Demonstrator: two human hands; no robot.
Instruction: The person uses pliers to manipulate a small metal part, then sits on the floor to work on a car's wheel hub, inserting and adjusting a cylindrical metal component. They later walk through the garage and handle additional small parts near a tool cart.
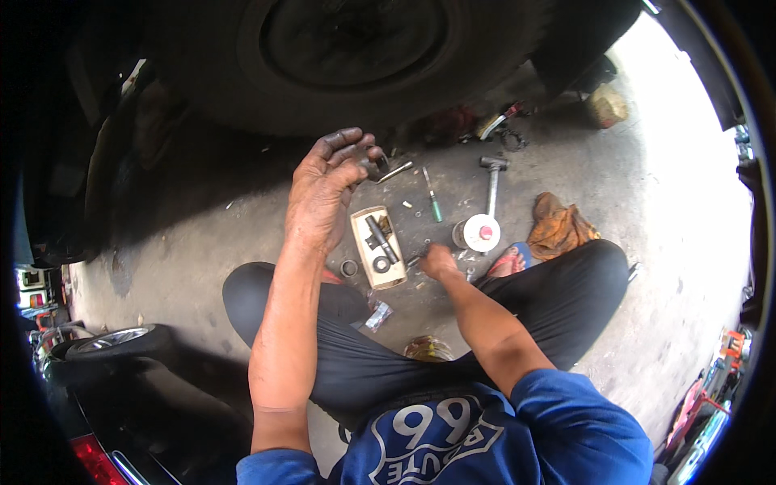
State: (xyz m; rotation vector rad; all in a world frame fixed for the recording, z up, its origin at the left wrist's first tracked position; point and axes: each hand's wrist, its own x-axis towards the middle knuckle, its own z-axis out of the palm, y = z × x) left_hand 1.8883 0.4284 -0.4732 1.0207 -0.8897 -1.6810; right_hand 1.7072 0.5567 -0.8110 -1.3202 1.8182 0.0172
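My left hand (319, 198) is raised in front of the wheel. Its blackened fingers are closed round a small dark metal part (377, 164), partly hidden by the thumb. A short bright metal rod (394, 172) shows just beside those fingertips; whether it is held or lies on the floor I cannot tell. Low by the floor, my right hand (440, 263) has its fingers bent together among small metal pieces, and what they grip is hidden. Left of it stands a shallow tray (390, 283) holding a black cylindrical part (381, 239) and a dark ring (381, 264).
A green-handled screwdriver (436, 206), a hammer (493, 182) and a white container with a red cap (480, 233) are beyond my right hand. An orange-brown rag (558, 226) lies farther right. A large tyre (347, 105) looms ahead; a metal ring (348, 268) lies left of the tray.
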